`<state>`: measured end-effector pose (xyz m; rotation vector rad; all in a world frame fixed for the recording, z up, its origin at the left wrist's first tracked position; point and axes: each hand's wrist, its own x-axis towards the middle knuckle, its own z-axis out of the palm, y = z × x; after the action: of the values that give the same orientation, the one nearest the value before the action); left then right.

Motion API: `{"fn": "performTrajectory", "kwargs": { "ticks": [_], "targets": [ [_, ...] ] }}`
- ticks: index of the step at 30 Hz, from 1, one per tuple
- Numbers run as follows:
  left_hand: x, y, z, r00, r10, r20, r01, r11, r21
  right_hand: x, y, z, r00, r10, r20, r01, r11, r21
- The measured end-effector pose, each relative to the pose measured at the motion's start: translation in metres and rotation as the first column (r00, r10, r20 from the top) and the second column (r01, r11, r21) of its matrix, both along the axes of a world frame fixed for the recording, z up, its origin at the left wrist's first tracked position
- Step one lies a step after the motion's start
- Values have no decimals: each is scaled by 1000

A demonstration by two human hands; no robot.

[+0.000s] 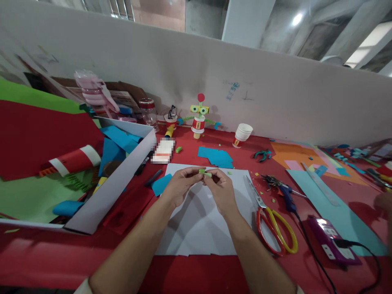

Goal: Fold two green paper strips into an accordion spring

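Between the fingertips of my left hand (pixel 183 183) and my right hand (pixel 219 188) is a small light green paper strip (pixel 205 173), pinched from both sides. Both hands are closed on it, above a large white sheet (pixel 202 228) lying on the red table. Large scissors (pixel 272 228) with one red and one yellow handle lie at the sheet's right edge. A blue paper piece (pixel 161 184) is beside my left hand. Beyond my hands lie more blue paper (pixel 216 157) and a small folded green paper spring (pixel 179 150).
A paper-cup figure (pixel 198 122) stands at the back beside stacked paper cups (pixel 243 134). On the left is a white box (pixel 116 179) of craft paper. A glue gun (pixel 286 196), its black cord and a purple power strip (pixel 332 241) lie on the right, near green pliers (pixel 262 155).
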<state>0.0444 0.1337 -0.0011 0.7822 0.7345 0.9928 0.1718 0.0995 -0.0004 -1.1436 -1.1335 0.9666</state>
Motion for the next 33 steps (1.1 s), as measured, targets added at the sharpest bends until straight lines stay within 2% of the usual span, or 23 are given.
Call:
{"fn": "performTrajectory", "kwargs": {
  "ticks": [7, 13, 18, 22, 25, 30, 33],
  "targets": [
    [-1, 0, 4, 999, -24, 22, 24, 999, 24, 1, 0, -2, 1000, 3, -3, -3, 999, 42],
    [0, -2, 4, 998, 2, 59, -3, 1000, 21, -1, -3, 1, 998, -15, 56, 11, 998, 59],
    [0, -2, 5, 992, 3, 128, 0, 1000, -24, -4, -8, 9, 973, -111, 203, 68, 976, 209],
    [-3, -2, 5, 976, -57, 208, 78, 992, -97, -4, -13, 13, 970, -57, 238, -21, 949, 315],
    [-6, -2, 5, 957, -107, 268, 138, 986, -98, -4, -15, 14, 970, -31, 241, -56, 937, 346],
    [-9, -3, 5, 932, -217, 291, 239, 970, -41, -1, -14, 13, 938, -68, 341, -56, 939, 340],
    [-10, -2, 4, 920, -266, 287, 293, 954, -56, 5, -11, 13, 895, -91, 438, -95, 917, 386]
  ]
}}
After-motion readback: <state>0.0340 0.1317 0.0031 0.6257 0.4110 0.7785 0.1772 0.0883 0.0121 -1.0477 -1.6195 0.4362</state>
